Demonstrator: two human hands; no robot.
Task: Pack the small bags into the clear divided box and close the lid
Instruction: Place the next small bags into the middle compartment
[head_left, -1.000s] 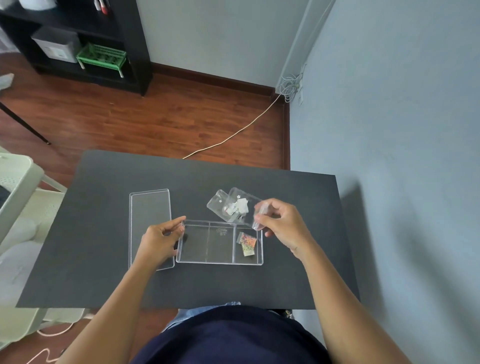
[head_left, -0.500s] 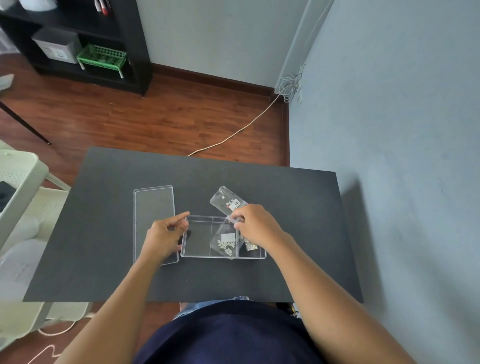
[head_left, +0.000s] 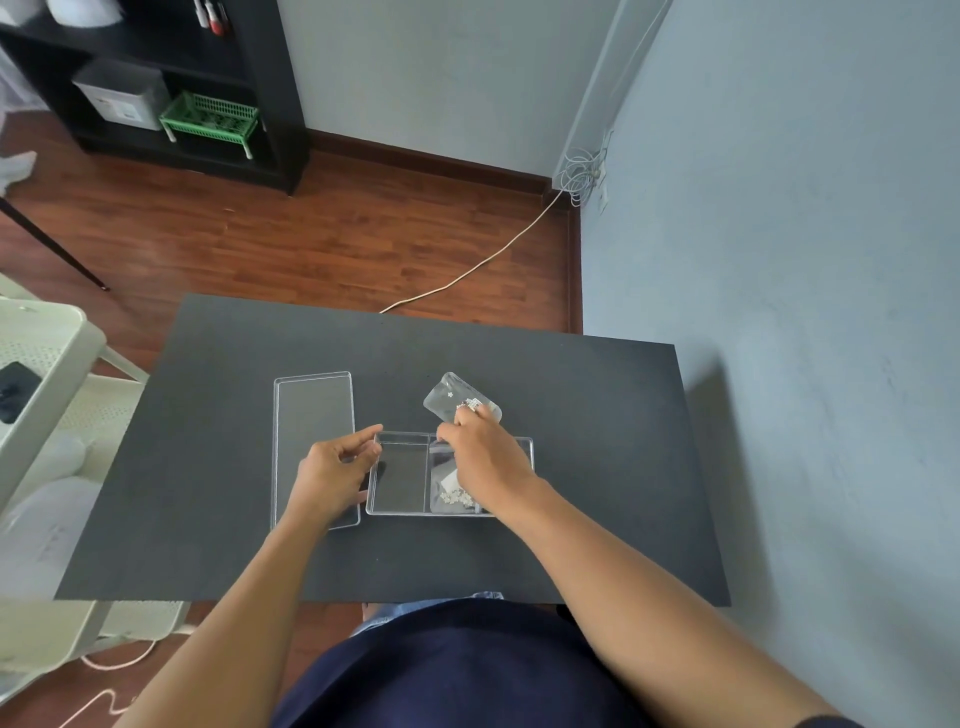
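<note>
Right hand (head_left: 480, 457) fingertips reach the last bag (head_left: 457, 402) on the worktop (head_left: 208, 467) behind the box (head_left: 400, 475), grip unclear; left hand (head_left: 337, 467) pinches the box edge; bag looks light, floppy, slick, so pinch a corner.

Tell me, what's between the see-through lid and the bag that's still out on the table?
Just bare black table lies between the lid and the loose bag, as the head view shows.

glossy clear plastic box (head_left: 400, 475) on matt dark table (head_left: 571, 415).
</note>
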